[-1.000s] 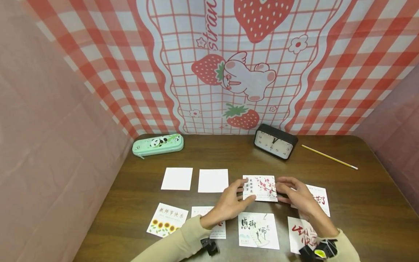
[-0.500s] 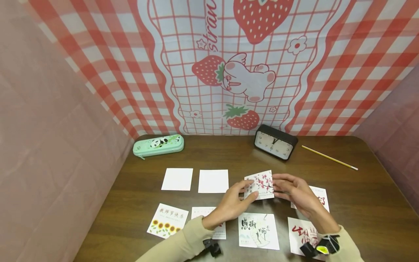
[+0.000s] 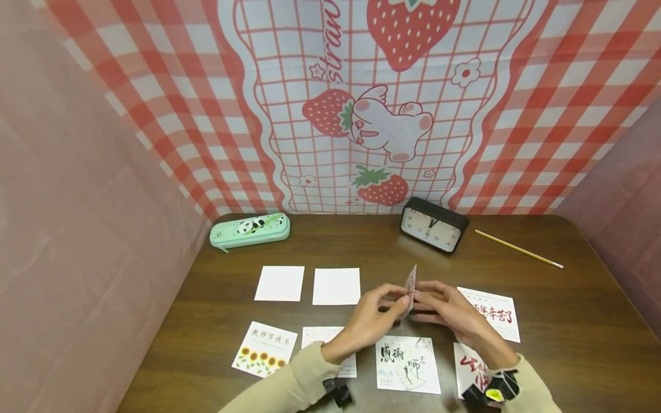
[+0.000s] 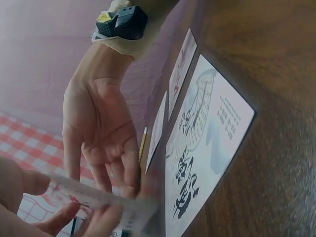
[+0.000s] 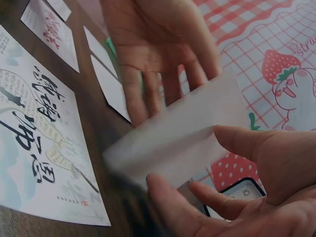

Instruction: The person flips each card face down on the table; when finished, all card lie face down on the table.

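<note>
Between my two hands a greeting card with red blossoms (image 3: 410,283) stands up on edge, above the table. My left hand (image 3: 370,319) grips it from the left, thumb and fingers at its printed side. From the right, my right hand (image 3: 459,316) holds it too, thumb and fingertips at its blank back. In the right wrist view that plain white back of the card (image 5: 177,136) faces the camera, slightly blurred. Just below lies a card with black brush lettering (image 3: 408,364). A card with red lettering (image 3: 498,318) lies under the right forearm's far side.
Two blank white cards (image 3: 280,283) lie at left, one beside the other. In front of them are a sunflower card (image 3: 264,349) and another partly covered card (image 3: 320,335). A green panda pencil case (image 3: 250,229), a black clock (image 3: 434,225) and a yellow pencil (image 3: 518,249) line the back.
The blossom card has left its flat position, tilted up and turned nearly edge-on to the head view. My right hand has moved left onto it, uncovering more of the red-lettered card.
</note>
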The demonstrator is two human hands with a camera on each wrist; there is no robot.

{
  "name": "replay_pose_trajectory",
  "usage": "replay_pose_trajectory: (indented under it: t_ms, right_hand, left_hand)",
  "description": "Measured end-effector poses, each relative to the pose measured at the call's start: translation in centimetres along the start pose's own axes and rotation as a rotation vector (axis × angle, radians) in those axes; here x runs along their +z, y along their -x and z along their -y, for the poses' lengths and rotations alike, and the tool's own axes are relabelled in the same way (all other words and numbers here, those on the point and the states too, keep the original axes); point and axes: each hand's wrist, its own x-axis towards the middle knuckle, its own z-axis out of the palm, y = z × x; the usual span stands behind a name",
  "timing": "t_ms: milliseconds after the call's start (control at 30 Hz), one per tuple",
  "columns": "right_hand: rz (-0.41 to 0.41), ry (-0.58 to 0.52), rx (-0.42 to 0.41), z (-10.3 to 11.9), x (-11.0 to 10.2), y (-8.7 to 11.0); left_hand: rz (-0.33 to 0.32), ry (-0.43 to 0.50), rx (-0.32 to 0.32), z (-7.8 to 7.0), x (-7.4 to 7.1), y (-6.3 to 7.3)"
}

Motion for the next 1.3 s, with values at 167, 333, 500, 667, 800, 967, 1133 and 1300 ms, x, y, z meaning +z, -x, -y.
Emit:
replay_pose_trajectory:
  t_ms: [167, 333, 500, 667, 800, 967, 1133, 1300]
  right_hand:
    - [-0.057, 0.078, 0.040, 0.0, 0.7, -0.2]
    - [-0.097, 0.151, 0.058, 0.2, 1.1, -0.3]
    - [-0.120, 0.182, 0.074, 0.4, 1.4, -0.7]
    - [-0.185, 0.277, 0.029, 0.5, 1.2, -1.3]
    - [-0.265, 0.410, -0.027, 0.7, 0.8, -1.7]
    - [-0.313, 0.473, -0.079, 1.0, -0.2, -1.9]
    - [-0.313, 0.437, -0.097, 1.2, -1.0, -2.3]
    - [-0.311, 0.431, -0.097, 1.0, -1.4, -2.9]
  left_hand:
    - [-0.026, 0.249, -0.005, -0.3, 0.1, -0.2]
    - [-0.048, 0.382, -0.011, -0.4, -0.2, -0.3]
    - [-0.070, 0.435, -0.022, -0.3, -0.6, -0.3]
    - [-0.117, 0.399, 0.013, 0.0, -1.3, -0.4]
    - [-0.155, 0.276, 0.038, 0.4, -2.2, -0.7]
    - [-0.172, 0.096, 0.048, 0.7, -3.3, -1.3]
    - [-0.146, -0.037, 0.021, 1.1, -4.1, -1.9]
    - [-0.100, -0.159, 0.002, 1.4, -4.4, -2.6]
